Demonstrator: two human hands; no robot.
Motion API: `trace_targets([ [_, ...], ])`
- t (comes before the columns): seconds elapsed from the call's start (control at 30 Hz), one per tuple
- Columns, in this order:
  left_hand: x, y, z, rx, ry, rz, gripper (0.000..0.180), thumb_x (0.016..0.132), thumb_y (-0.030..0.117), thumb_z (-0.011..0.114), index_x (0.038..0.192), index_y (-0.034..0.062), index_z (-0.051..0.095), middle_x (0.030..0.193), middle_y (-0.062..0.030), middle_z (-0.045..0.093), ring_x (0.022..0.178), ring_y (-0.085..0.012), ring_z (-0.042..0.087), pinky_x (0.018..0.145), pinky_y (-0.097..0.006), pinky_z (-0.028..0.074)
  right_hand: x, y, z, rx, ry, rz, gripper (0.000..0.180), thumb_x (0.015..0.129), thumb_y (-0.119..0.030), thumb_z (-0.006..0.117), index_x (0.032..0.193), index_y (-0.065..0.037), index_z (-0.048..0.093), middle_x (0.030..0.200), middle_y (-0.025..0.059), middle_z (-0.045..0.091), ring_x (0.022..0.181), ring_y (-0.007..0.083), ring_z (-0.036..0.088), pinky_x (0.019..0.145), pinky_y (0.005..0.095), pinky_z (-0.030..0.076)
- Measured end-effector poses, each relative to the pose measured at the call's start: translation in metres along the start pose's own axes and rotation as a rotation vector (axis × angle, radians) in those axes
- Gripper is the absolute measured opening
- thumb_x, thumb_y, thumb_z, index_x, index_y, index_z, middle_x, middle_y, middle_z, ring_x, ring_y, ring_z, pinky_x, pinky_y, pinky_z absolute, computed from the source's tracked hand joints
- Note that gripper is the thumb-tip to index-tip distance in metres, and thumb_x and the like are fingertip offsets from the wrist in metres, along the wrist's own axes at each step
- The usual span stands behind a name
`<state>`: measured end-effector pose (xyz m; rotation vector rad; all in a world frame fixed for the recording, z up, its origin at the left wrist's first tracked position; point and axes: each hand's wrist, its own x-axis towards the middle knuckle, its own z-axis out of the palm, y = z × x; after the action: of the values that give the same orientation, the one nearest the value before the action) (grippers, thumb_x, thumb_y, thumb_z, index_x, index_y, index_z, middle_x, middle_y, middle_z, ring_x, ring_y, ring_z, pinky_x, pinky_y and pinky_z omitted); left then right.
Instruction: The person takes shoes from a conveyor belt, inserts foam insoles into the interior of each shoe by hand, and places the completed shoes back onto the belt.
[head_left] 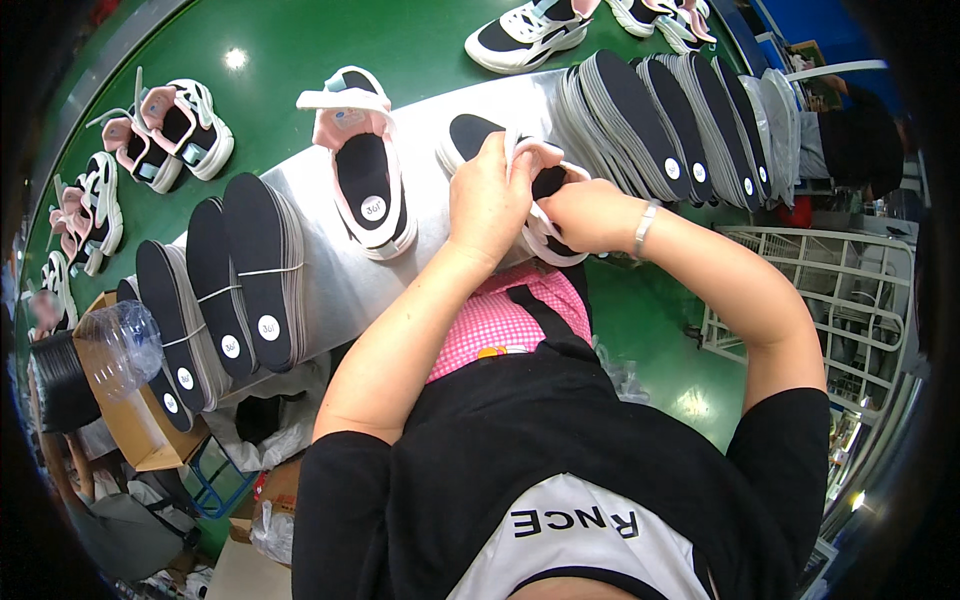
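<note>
A black and white sneaker with a pink lining lies on the metal-topped stand in front of me, its toe pointing away to the left. My left hand grips it by the tongue and collar, thumb and fingers closed. At the heel end, my right hand is closed with its fingers curled down at the shoe's opening; the fingertips are hidden. Left of my hands stands a matching sneaker, opening upward, a black insole with a round white sticker inside it.
Banded stacks of black insoles line the stand's left end; more insole stacks stand at its right. Finished-looking sneakers rest on the green conveyor belt beyond. A white wire cart is at the right, an open cardboard box at the left.
</note>
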<state>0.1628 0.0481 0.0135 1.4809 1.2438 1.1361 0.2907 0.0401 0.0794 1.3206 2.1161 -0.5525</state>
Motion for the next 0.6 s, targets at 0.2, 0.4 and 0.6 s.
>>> trace_targets([
  [0.2,-0.002,-0.001,0.004,-0.017,0.000,-0.030,0.018,0.082,0.018,0.054,0.089,0.0011,0.055,0.072,-0.0183,0.061,0.068,-0.0330,0.061,0.059,-0.036,0.046,-0.019,0.006,0.005,-0.016,-0.212,-0.054,0.024,0.068,-0.017,0.051,0.083,0.001,0.057,0.074,0.0149,0.062,0.079,0.0313,0.059,0.094,0.0516,0.025],
  [0.4,-0.003,0.001,-0.001,-0.238,-0.060,-0.167,0.025,0.085,0.023,0.053,0.094,-0.0007,0.056,0.076,-0.0107,0.062,0.067,-0.0160,0.059,0.060,-0.028,0.045,-0.020,0.017,0.009,0.089,-0.101,-0.147,0.026,0.072,-0.017,0.051,0.091,0.000,0.056,0.072,0.0129,0.062,0.082,0.0288,0.058,0.100,0.0448,0.020],
  [0.6,-0.021,-0.013,-0.015,-0.733,0.056,-0.217,0.022,0.090,0.019,0.047,0.097,0.0000,0.055,0.088,-0.0072,0.061,0.077,-0.0121,0.058,0.068,-0.024,0.046,-0.054,-0.006,-0.015,0.312,0.397,-0.134,0.027,0.079,-0.009,0.051,0.106,-0.005,0.054,0.079,0.0055,0.063,0.081,0.0208,0.060,0.102,0.0467,0.018],
])
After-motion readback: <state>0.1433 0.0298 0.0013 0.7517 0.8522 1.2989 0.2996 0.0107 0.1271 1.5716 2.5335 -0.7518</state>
